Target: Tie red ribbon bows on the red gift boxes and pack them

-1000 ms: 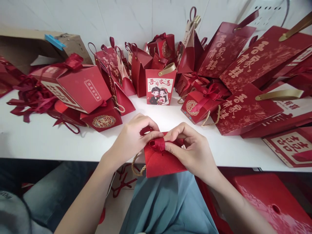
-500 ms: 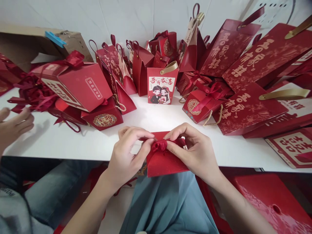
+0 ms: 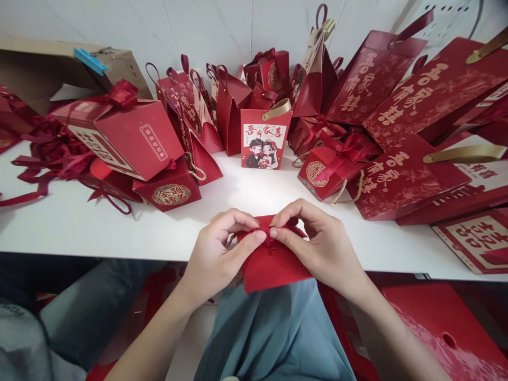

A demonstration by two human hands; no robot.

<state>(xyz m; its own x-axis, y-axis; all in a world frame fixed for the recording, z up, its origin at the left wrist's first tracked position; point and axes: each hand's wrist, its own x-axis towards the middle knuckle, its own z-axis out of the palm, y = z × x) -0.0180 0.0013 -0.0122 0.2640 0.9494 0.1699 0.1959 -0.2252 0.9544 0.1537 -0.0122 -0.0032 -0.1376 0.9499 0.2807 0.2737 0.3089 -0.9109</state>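
A red gift box [image 3: 273, 269] sits at the table's front edge, just above my lap, tilted toward me. On its top is a dark red ribbon [image 3: 269, 241] gathered in a knot or bow, largely covered by my fingers. My left hand [image 3: 228, 248] pinches the ribbon from the left between thumb and forefinger. From the right, my right hand [image 3: 313, 238] pinches it too, thumb on top and fingers curled behind. Both thumbs nearly meet at the knot. The far side of the box is hidden behind my hands.
Beyond my hands stands a small box with a cartoon couple [image 3: 262, 143]. Red boxes [image 3: 123, 132] and loose ribbons [image 3: 47, 164] lie left, by a cardboard carton [image 3: 123, 69]. Tall red bags [image 3: 428, 90] crowd the right. Another person's leg [image 3: 91, 312] is at lower left.
My left hand has moved right onto the knot, and its thumb now covers it. The box has shifted slightly right. The other person's hand at far left has gone from view.
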